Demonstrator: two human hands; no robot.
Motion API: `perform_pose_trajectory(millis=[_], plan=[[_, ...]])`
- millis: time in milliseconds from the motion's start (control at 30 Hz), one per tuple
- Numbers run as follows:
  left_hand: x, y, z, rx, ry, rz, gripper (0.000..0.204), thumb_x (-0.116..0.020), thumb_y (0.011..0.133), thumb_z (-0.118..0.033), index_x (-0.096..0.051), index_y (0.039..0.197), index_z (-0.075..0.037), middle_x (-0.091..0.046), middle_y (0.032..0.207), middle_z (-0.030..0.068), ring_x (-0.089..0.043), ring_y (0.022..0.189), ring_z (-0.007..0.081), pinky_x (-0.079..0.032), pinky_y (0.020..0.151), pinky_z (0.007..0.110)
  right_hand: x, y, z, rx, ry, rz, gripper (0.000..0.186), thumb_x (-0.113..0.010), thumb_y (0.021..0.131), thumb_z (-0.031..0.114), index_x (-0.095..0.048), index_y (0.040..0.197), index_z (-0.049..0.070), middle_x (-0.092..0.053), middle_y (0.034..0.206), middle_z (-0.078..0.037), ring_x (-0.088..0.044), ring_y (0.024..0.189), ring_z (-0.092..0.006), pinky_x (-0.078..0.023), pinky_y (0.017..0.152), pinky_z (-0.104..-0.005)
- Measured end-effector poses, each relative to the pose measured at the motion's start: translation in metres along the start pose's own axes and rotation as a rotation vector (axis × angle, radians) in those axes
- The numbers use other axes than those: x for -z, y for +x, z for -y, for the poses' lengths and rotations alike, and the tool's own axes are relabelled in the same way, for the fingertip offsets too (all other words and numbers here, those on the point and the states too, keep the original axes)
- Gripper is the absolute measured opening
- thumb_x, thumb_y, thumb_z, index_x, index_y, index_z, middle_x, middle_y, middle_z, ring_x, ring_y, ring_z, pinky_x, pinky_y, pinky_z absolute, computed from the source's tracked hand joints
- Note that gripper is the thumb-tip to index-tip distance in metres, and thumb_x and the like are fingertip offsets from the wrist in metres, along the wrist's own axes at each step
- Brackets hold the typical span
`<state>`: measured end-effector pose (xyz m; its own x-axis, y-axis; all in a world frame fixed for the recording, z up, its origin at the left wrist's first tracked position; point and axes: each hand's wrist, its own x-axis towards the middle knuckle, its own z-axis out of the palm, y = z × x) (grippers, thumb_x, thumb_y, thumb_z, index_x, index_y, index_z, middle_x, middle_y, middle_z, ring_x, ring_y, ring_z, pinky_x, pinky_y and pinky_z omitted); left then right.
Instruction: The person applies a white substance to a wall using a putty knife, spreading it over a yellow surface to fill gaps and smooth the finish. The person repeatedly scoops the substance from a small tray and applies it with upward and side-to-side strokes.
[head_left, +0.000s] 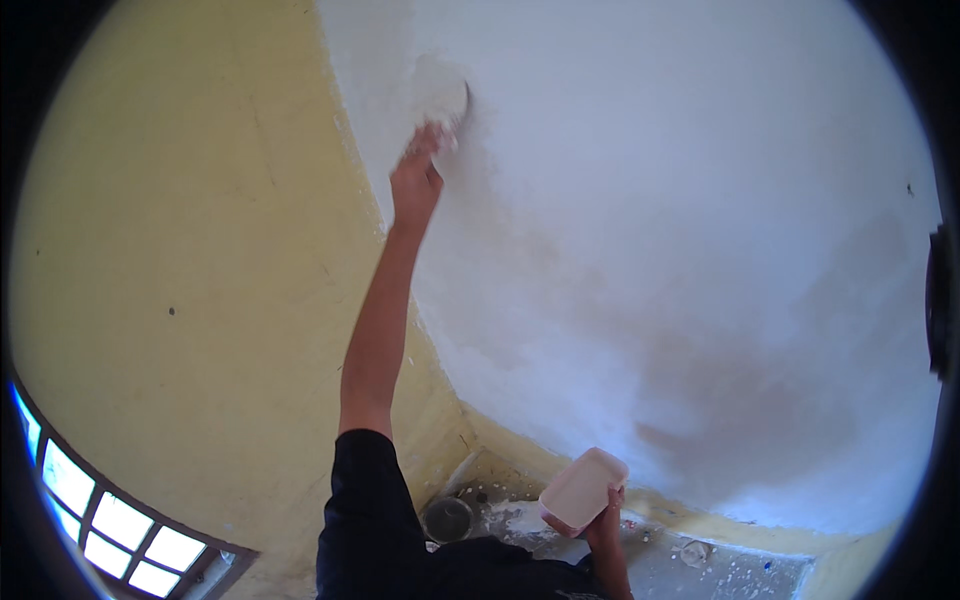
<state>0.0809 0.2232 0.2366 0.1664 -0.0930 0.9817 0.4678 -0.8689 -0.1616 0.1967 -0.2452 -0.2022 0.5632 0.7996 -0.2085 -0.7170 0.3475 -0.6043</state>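
My left arm reaches up along the seam between a yellow wall and a white-coated wall [600, 250]. At its end, my left hand [418, 180] is closed on a short, whitish, flat-ended tool [455, 105] smeared by motion. The tool is up against the white coating; whether it is a brush or a scraper, I cannot tell. A patch near it looks greyer and damp. Low down, my right hand [606, 515] grips a pale, rectangular plastic tub [583, 485], tilted, with its open side facing up. Its thumb lies at the tub's rim.
The yellow wall [190, 220] fills the left side, with a barred window [120, 530] at lower left. On the splattered floor [660, 560] below stand a dark round bucket [447, 520] and a crumpled pale lump [695, 552]. A dark object [938, 300] shows at the right rim.
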Motion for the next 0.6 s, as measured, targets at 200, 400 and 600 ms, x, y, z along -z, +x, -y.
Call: perform_pose_trajectory(millis=[200,400,600], plan=[[0.011,-0.14,-0.053,0.057,-0.034,0.216,0.07,-0.054,0.065,0.016,-0.056,0.132,-0.005,-0.055,0.135,0.0189,-0.052,0.125,0.0375,-0.046,0.103,0.044,-0.016,-0.002,-0.002,0.05,-0.092,-0.001,0.053,-0.052,0.097,0.033,-0.028,0.141,0.014,-0.046,0.13,-0.011,-0.051,0.121,-0.0283,-0.046,0.1,-0.0464],[0.046,-0.226,-0.109,0.19,-0.209,0.413,0.06,-0.052,0.072,0.016,-0.057,0.129,-0.002,-0.06,0.128,0.0182,-0.058,0.119,0.0358,-0.05,0.098,0.041,-0.022,0.005,-0.004,0.021,-0.03,0.012,0.05,-0.052,0.097,0.034,-0.033,0.139,0.013,-0.05,0.128,-0.01,-0.053,0.119,-0.0281,-0.047,0.1,-0.0467],[0.015,-0.18,-0.075,0.523,-0.053,-0.002,0.051,-0.051,0.083,0.012,-0.049,0.134,0.006,-0.055,0.13,0.0262,-0.061,0.112,0.0376,-0.054,0.089,0.04,-0.006,0.012,-0.019,-0.027,-0.004,0.084,0.058,-0.051,0.097,0.034,-0.025,0.145,0.014,-0.043,0.135,-0.012,-0.048,0.125,-0.0283,-0.043,0.103,-0.0455]])
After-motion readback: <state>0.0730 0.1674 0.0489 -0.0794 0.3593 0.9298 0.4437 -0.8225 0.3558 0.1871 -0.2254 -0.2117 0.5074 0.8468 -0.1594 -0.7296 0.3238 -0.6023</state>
